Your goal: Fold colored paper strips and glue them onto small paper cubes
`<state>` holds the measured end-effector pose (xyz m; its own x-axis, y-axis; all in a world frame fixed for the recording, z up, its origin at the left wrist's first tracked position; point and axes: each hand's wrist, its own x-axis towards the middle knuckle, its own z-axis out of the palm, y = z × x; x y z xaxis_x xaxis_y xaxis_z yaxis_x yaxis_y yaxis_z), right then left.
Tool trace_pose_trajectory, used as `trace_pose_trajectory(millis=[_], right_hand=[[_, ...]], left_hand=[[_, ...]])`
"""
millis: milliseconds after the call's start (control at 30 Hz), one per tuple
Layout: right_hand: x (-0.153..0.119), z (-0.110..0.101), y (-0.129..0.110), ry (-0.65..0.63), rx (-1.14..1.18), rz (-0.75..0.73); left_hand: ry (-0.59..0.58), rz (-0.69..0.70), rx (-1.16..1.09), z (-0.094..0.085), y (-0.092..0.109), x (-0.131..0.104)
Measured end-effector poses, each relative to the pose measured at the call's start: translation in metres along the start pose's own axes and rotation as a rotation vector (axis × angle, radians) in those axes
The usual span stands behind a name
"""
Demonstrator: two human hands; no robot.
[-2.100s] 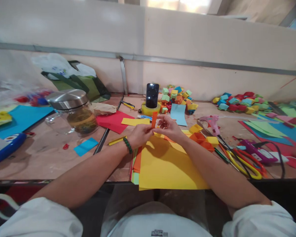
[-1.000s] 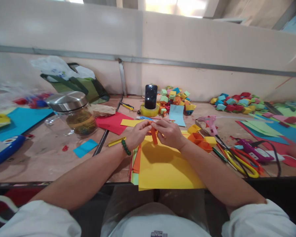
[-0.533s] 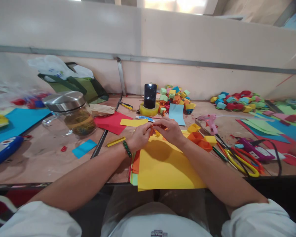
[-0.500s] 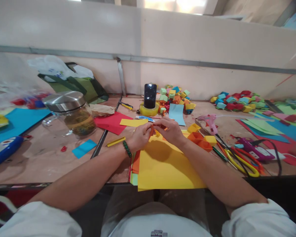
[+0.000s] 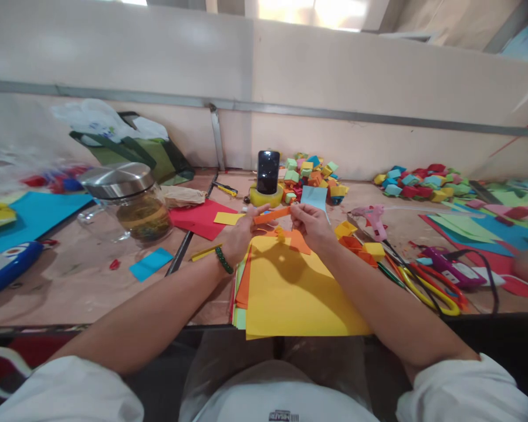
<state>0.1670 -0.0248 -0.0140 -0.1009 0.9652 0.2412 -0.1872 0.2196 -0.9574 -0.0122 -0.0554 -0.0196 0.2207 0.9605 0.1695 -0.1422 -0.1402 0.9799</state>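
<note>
An orange paper strip [image 5: 273, 215] is stretched between my two hands above the paper stack. My right hand [image 5: 312, 227] pinches its right end between thumb and fingertips. At the other end, my left hand [image 5: 241, 235] has the strip between its fingers, some of them stretched out along it. Below lies a stack of coloured paper with a yellow sheet [image 5: 303, 293] on top. A small yellow folded paper piece [image 5: 280, 234] and a flat orange paper piece [image 5: 300, 241] lie at its far edge. Folded orange and yellow paper boxes [image 5: 373, 252] sit right of my right hand.
A phone [image 5: 268, 171] stands in a yellow tape roll [image 5: 266, 198], beside a heap of paper cubes [image 5: 312, 170]. Glue guns, one pink [image 5: 375, 220], one purple [image 5: 455, 271], and yellow-handled scissors [image 5: 426, 290] lie right. A glass jar [image 5: 143, 217] stands left.
My hands, close together before, have moved apart. The orange strip now shows stretched between them, and the small yellow and orange pieces below are more visible.
</note>
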Motion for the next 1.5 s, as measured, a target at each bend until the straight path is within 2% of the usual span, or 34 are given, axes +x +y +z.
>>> trace_pose_trajectory(millis=[67, 167, 267, 333, 400, 500, 567, 633, 800, 967, 1067, 1200, 1300, 1367, 1500], right_hand=[[0.003, 0.003, 0.001, 0.034, 0.198, 0.154], [0.001, 0.012, 0.006, -0.027, 0.332, 0.290], [-0.004, 0.017, 0.015, -0.176, 0.287, 0.345], [-0.006, 0.017, 0.021, -0.254, 0.174, 0.328], [-0.007, 0.013, 0.022, -0.282, -0.027, 0.217], [-0.007, 0.007, 0.016, -0.277, -0.307, -0.061], [-0.007, 0.005, 0.011, -0.300, -0.371, -0.225], [-0.007, 0.004, 0.008, -0.327, -0.420, -0.373], [-0.007, -0.002, 0.004, -0.276, -0.609, -0.669], [-0.011, -0.005, -0.002, -0.284, -0.740, -0.845], [-0.013, -0.005, -0.003, -0.299, -0.782, -0.897], [-0.015, -0.004, -0.005, -0.273, -0.788, -0.922], [-0.017, -0.003, -0.008, -0.254, -0.813, -0.948], [-0.019, -0.001, -0.009, -0.281, -0.878, -0.966], [-0.024, 0.003, -0.008, -0.325, -1.057, -1.029]], left_hand=[[0.027, -0.050, -0.061, 0.000, -0.001, 0.002], [0.018, 0.025, 0.066, 0.004, -0.004, 0.004], [-0.016, 0.103, 0.143, 0.008, -0.009, 0.006], [-0.001, 0.126, 0.183, 0.006, -0.012, 0.007], [0.026, 0.170, 0.306, 0.003, -0.012, 0.007], [-0.005, 0.244, 0.621, -0.001, -0.009, 0.003], [-0.034, 0.259, 0.830, -0.001, -0.005, -0.001], [-0.036, 0.277, 0.943, 0.001, -0.003, -0.004], [-0.006, 0.366, 0.913, 0.006, 0.000, -0.005], [0.040, 0.407, 0.974, 0.005, 0.004, -0.008], [0.042, 0.406, 1.024, 0.004, 0.005, -0.009], [0.031, 0.390, 0.901, 0.004, 0.004, -0.007], [0.068, 0.357, 0.751, 0.006, 0.003, -0.005], [0.074, 0.257, 0.572, 0.009, 0.003, -0.005], [0.008, -0.016, 0.159, 0.011, 0.005, -0.005]])
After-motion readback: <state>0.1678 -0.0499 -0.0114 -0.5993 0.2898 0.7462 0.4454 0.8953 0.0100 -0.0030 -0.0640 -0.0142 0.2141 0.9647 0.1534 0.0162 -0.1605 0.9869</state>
